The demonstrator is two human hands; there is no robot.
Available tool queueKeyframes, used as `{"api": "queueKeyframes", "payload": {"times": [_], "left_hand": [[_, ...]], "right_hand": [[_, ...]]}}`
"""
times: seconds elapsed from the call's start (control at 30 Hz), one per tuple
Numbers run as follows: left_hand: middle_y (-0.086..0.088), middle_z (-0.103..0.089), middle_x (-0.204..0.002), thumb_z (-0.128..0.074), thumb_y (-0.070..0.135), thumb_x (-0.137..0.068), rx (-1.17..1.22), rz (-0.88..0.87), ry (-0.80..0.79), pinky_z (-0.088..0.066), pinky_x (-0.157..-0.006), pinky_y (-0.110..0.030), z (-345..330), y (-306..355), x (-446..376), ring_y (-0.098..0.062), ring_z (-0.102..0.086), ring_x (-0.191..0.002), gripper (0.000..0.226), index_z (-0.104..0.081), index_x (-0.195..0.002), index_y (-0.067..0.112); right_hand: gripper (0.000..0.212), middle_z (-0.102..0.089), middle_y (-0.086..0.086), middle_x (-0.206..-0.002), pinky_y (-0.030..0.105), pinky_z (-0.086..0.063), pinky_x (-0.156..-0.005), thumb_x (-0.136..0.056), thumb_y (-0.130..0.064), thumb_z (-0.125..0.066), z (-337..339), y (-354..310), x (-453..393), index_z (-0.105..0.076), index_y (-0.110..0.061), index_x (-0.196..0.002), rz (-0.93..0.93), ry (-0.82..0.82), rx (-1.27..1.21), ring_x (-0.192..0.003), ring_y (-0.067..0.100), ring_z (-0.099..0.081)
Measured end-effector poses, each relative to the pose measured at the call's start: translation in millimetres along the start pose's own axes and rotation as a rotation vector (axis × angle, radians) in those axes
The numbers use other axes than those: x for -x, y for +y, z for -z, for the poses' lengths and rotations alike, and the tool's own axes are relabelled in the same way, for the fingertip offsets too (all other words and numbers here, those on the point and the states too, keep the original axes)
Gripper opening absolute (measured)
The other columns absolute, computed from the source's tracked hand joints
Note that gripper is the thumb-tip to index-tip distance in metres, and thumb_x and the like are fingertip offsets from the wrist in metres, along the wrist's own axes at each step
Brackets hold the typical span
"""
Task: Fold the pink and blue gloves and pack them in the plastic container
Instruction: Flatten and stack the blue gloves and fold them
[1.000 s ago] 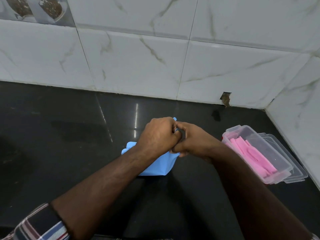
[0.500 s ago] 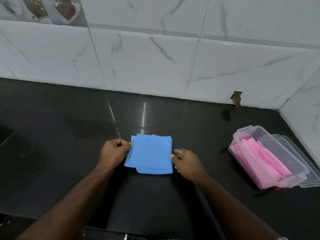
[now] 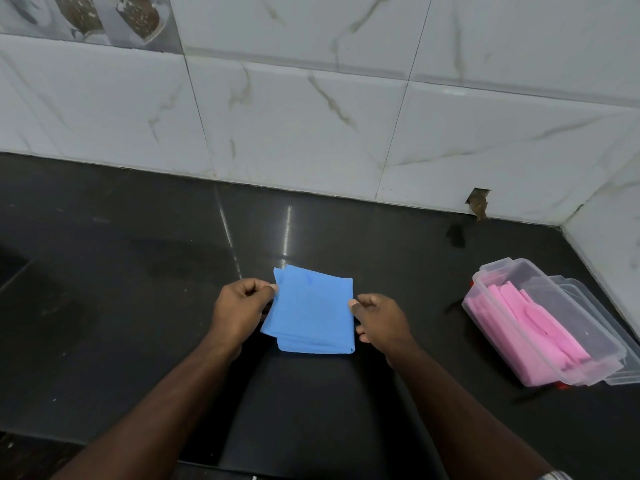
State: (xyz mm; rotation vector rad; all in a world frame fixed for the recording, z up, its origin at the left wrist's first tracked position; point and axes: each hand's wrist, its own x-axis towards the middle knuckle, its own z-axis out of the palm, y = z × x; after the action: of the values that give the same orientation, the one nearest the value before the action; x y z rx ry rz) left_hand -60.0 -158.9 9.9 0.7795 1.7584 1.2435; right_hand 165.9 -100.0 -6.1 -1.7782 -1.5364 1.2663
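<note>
The blue glove (image 3: 313,310), folded into a flat square, lies on the black counter (image 3: 138,289) in the middle of the view. My left hand (image 3: 240,308) pinches its left edge between thumb and curled fingers. My right hand (image 3: 375,318) pinches the right edge with thumb on top. At the right stands the clear plastic container (image 3: 547,301), open, with folded pink gloves (image 3: 530,327) lying inside it.
The container's clear lid (image 3: 602,323) lies under and behind it near the right wall. White marble tiles (image 3: 311,116) back the counter, with a chipped hole (image 3: 478,202) near the corner. The counter's front edge runs along the bottom.
A second ago both hands were bunched together over the glove. They have spread apart to its two edges, and the glove now lies as a flat square.
</note>
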Motion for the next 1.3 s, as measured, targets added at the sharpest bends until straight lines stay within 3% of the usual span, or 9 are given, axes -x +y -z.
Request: {"api": "queueKeyframes", "payload": {"times": [0.17, 0.3, 0.43, 0.53, 0.63, 0.77, 0.87, 1.1, 1.3], "left_hand": [[-0.029, -0.069, -0.087, -0.067, 0.007, -0.086, 0.112, -0.113, -0.13, -0.053, -0.072, -0.038, -30, 35, 13, -0.024, -0.063, -0.073, 0.012, -0.072, -0.081, -0.003], [-0.012, -0.071, -0.075, -0.067, 0.01, -0.091, 0.059, -0.18, -0.368, -0.052, -0.066, -0.029, -82, 71, 26, -0.013, -0.066, -0.067, 0.011, -0.074, -0.089, 0.002], [0.011, -0.063, -0.067, -0.068, 0.027, -0.093, -0.246, -0.329, -0.539, -0.043, -0.06, -0.015, -94, 70, 18, -0.003, -0.059, -0.06, 0.017, -0.066, -0.077, 0.021], [0.02, -0.07, -0.087, -0.066, 0.025, -0.093, -0.53, -0.363, -0.279, -0.044, -0.073, -0.013, -58, 48, -11, 0.005, -0.064, -0.081, 0.011, -0.074, -0.098, 0.03], [0.006, -0.073, -0.11, -0.064, 0.022, -0.094, -0.695, -0.228, -0.166, -0.05, -0.095, -0.033, -18, 18, -28, -0.016, -0.067, -0.108, 0.022, -0.071, -0.114, 0.023], [0.008, -0.075, -0.107, -0.071, 0.013, -0.092, -0.489, -0.073, -0.469, -0.055, -0.077, -0.021, 12, -6, -30, -0.009, -0.07, -0.101, 0.034, -0.063, -0.122, 0.027], [0.002, -0.07, -0.126, -0.074, -0.004, -0.085, -0.327, -0.02, -0.555, -0.056, -0.094, -0.031, 19, -17, -32, -0.013, -0.068, -0.114, 0.063, -0.052, -0.139, 0.02], [0.014, -0.078, -0.101, -0.07, -0.01, -0.085, -0.315, -0.143, -0.299, -0.058, -0.08, -0.02, -2, -18, -29, -0.004, -0.073, -0.093, 0.048, -0.066, -0.109, 0.031], [0.006, -0.078, -0.098, -0.067, -0.008, -0.087, -0.323, -0.14, -0.261, -0.056, -0.072, -0.016, -10, -18, -32, -0.003, -0.074, -0.085, 0.035, -0.069, -0.109, 0.019]], "right_hand": [[0.02, -0.072, -0.013, -0.091, 0.015, -0.048, -0.061, -0.093, -0.029, -0.063, 7, 7, 7, -0.065, -0.026, -0.113, 0.131, 0.052, -0.126, -0.072, -0.005, -0.065], [0.028, -0.07, 0.007, -0.115, 0.03, -0.055, -0.072, -0.094, -0.039, -0.061, 30, 12, 1, -0.064, -0.022, -0.115, -0.064, -0.049, -0.556, -0.088, 0.017, -0.067], [0.025, -0.068, 0.003, -0.107, 0.039, -0.052, -0.087, -0.092, -0.034, -0.051, 57, 15, 12, -0.065, -0.016, -0.103, -0.228, 0.184, -0.938, -0.111, 0.028, -0.064], [0.044, -0.073, 0.011, -0.111, 0.053, -0.053, -0.092, -0.097, -0.048, -0.048, 79, 46, -1, -0.067, -0.014, -0.119, -0.407, 0.111, -0.827, -0.104, 0.034, -0.069], [0.036, -0.074, 0.008, -0.11, 0.049, -0.058, -0.083, -0.093, -0.043, -0.061, 105, 75, 1, -0.067, -0.015, -0.115, -0.329, -0.024, -0.695, -0.1, 0.03, -0.071], [0.021, -0.074, 0.011, -0.105, 0.049, -0.06, -0.078, -0.091, -0.016, -0.067, 93, 71, -8, -0.066, -0.01, -0.111, -0.232, 0.082, -0.479, -0.094, 0.03, -0.071], [0.014, -0.071, 0.007, -0.103, 0.044, -0.06, -0.073, -0.093, -0.012, -0.064, 95, 68, -10, -0.063, -0.014, -0.106, -0.226, 0.117, -0.413, -0.092, 0.027, -0.07], [0.013, -0.066, 0.003, -0.1, 0.037, -0.058, -0.068, -0.094, -0.014, -0.062, 99, 63, -13, -0.058, -0.018, -0.106, -0.179, 0.201, -0.31, -0.087, 0.022, -0.066], [0.018, -0.06, -0.002, -0.096, 0.03, -0.048, -0.07, -0.095, -0.019, -0.062, 104, 66, -9, -0.06, -0.015, -0.113, -0.102, 0.286, -0.128, -0.082, 0.013, -0.058]]}}
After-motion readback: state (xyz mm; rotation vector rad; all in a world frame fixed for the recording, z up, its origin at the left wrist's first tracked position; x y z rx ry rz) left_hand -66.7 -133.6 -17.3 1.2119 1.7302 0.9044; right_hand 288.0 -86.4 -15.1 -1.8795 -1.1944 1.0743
